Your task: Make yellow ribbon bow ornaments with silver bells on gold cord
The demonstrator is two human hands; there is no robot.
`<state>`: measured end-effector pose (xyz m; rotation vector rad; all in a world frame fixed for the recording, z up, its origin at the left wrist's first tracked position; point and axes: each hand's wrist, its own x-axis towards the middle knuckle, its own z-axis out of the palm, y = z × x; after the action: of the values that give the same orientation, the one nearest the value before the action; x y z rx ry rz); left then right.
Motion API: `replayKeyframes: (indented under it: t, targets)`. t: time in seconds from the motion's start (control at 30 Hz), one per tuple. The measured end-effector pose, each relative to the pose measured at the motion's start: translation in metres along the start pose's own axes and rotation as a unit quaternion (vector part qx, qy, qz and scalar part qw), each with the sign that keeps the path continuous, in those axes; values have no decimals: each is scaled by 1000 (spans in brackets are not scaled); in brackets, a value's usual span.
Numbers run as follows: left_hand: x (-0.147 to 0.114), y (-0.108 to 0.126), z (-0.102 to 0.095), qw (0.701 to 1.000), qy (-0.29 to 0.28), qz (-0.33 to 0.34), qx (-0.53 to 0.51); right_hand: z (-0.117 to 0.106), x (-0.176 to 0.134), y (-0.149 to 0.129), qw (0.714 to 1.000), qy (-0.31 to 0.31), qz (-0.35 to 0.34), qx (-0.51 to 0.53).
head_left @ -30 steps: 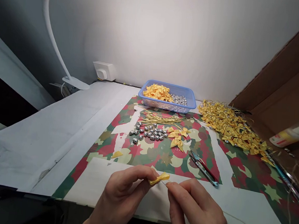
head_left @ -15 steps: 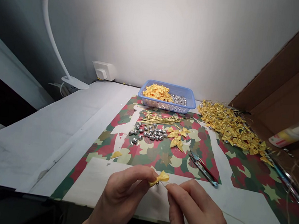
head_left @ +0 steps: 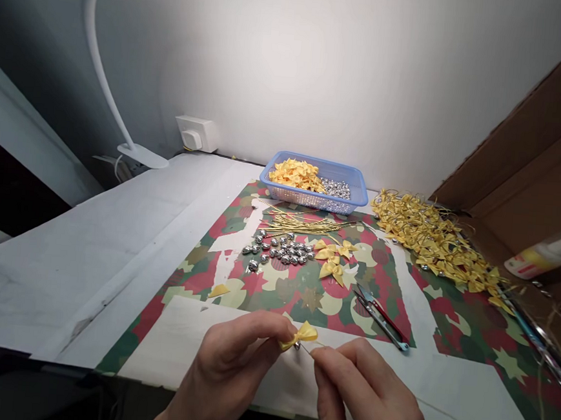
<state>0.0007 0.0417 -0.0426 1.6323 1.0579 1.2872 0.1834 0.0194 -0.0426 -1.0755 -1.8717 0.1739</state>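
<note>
My left hand (head_left: 237, 355) pinches a small yellow ribbon bow (head_left: 306, 333) between thumb and forefinger. A small silver bell (head_left: 297, 344) shows just under the bow. My right hand (head_left: 368, 385) is closed, its fingertips holding a thin needle (head_left: 305, 350) whose point reaches the bell and the bow's underside. Pale thread (head_left: 444, 410) trails off to the right behind this hand. Beyond both hands lie several silver bells (head_left: 287, 252) and a few yellow bows (head_left: 331, 269). Thread snips (head_left: 381, 318) with a red and a blue-grey part rest to the right of them.
A blue basket (head_left: 361, 200) at the back holds bows and small bells. Gold cords (head_left: 303, 223) lie before it. Finished-looking bows with cords form a pile (head_left: 433, 241) at right, near a bottle (head_left: 543, 256) and a cardboard wall (head_left: 532, 158). A white lamp (head_left: 103, 79) stands left.
Both hands stay almost where they were. The bell under the bow now shows more clearly beside the needle. The whole view has shifted very slightly.
</note>
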Motion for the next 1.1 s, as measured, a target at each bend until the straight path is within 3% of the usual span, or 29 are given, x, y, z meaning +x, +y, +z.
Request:
replayKeyframes:
  t: [0.63, 0.9, 1.1]
  targets:
    - [-1, 2, -1, 999, -22, 8, 25, 5, -3, 0, 1000, -3, 15, -9]
    - [1, 5, -1, 999, -27, -37, -14, 15, -8, -1, 997, 12, 68, 42]
    - [1, 8, 0, 997, -25, -53, -40, 21, -7, -11, 978, 25, 168, 121]
